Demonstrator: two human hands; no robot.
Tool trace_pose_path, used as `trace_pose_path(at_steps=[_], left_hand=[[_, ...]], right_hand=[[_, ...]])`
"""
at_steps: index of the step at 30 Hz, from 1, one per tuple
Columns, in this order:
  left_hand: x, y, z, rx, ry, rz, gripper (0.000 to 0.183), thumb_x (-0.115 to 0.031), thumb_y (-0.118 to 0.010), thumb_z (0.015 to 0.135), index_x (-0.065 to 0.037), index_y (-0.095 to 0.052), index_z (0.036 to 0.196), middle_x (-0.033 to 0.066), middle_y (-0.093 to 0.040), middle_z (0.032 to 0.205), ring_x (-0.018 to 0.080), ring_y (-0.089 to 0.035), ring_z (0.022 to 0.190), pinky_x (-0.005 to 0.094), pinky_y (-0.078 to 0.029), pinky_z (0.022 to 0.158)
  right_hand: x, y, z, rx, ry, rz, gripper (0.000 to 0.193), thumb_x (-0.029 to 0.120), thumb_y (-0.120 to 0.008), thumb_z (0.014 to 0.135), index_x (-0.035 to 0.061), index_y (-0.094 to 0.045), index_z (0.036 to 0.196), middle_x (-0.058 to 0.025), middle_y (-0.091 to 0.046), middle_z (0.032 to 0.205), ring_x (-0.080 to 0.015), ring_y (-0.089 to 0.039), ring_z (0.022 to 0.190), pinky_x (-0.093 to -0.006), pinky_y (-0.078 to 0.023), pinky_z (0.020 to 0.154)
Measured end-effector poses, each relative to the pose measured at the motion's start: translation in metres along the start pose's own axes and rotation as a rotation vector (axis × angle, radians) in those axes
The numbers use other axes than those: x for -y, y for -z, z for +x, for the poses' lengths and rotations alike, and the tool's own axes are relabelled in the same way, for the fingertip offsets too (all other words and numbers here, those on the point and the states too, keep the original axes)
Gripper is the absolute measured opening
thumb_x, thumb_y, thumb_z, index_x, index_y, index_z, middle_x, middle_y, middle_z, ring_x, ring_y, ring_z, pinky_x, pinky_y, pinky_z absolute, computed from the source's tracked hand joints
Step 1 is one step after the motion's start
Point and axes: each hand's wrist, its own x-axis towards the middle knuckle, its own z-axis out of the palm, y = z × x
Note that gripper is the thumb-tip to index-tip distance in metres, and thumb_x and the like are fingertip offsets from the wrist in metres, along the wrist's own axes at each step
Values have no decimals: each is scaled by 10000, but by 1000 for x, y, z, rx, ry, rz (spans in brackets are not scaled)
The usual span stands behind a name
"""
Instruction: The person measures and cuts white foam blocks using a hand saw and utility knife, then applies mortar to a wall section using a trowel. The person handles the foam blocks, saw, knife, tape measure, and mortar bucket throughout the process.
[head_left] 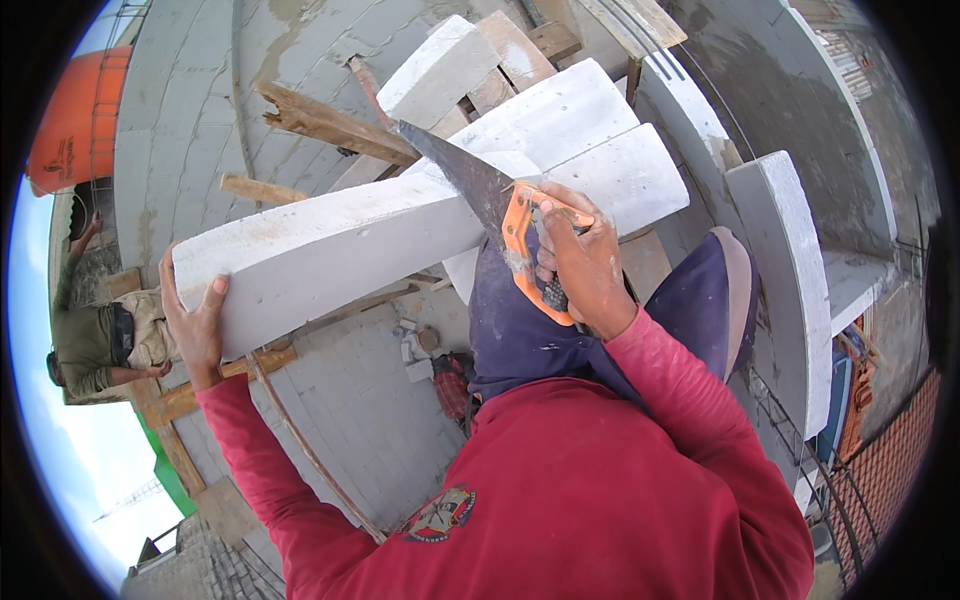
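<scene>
At the far left, one large orange rounded tank point(75, 125) stands above a person in an olive top point(88, 340); the tank's contents are hidden. Next, the left hand point(196, 325) is clamped around the left end of one long white rectangular block point(340, 250), its thumb on the near face. That end juts out over clear space, with the grey floor point(345, 410) below. Behind the block lie two rough brown timber pieces point(335, 125), one longer and broken-ended, one shorter. Below its near edge sits one red-and-black bag-like bundle point(452, 385), its inside not visible. One handsaw with a dark blade and orange handle point(463, 178) crosses the block's right end; I cannot tell whether its teeth bite in. The right hand point(585, 260) is clamped on the handle, just above the person's dark blue trouser leg point(520, 350). Around and behind the blade are one smaller white block point(440, 75) and two wide white blocks side by side point(560, 110), their right ends uncovered. Farther right, one tall white-grey slab point(785, 300) stands on edge, apart from the saw.
</scene>
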Motion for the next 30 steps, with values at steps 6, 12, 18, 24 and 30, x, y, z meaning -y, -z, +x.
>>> trace_pose_path(at_steps=[6, 12, 18, 24, 30], left_hand=[[2, 1, -5, -11, 1, -16, 948, -600, -848, 781, -13, -519, 1447, 176, -590, 1299, 307, -583, 1240, 466, -472, 1057], [-3, -1, -6, 2, -25, -17, 953, -599, -853, 780, -10, -514, 1450, 174, -593, 1311, 310, -589, 1239, 470, -477, 1053], [3, 4, -5, 17, -35, -9, 948, -581, -860, 770, -16, -522, 1452, 166, -612, 1286, 310, -612, 1213, 473, -494, 1033], [-2, -2, 4, 8, -52, -27, 899, -544, -859, 776, -17, -543, 1432, 171, -616, 1290, 310, -618, 1210, 471, -499, 1033], [-10, -6, 9, 4, -74, -1, 896, -528, -861, 787, -12, -537, 1443, 182, -616, 1298, 298, -632, 1191, 450, -522, 1005]], right_hand=[[-8, 2, -4, -9, -13, 46, 417, 177, -586, 1080, -52, -540, 1425, 45, -473, 692, -44, -441, 568, -241, -427, 526], [5, -12, 28, -25, 21, 8, 421, 179, -582, 1063, -56, -550, 1412, 24, -539, 700, -45, -493, 548, -251, -438, 492], [-3, 19, -17, -11, -64, 86, 446, 176, -589, 1064, -44, -519, 1446, 25, -502, 694, -61, -458, 550, -257, -429, 501], [-1, 11, 9, -19, -109, 110, 424, 169, -588, 1066, -37, -541, 1433, 34, -493, 715, -67, -459, 562, -257, -431, 508], [6, 15, -7, -57, -123, 212, 436, 168, -556, 1075, -23, -499, 1463, 30, -475, 733, -62, -446, 567, -250, -434, 493]])
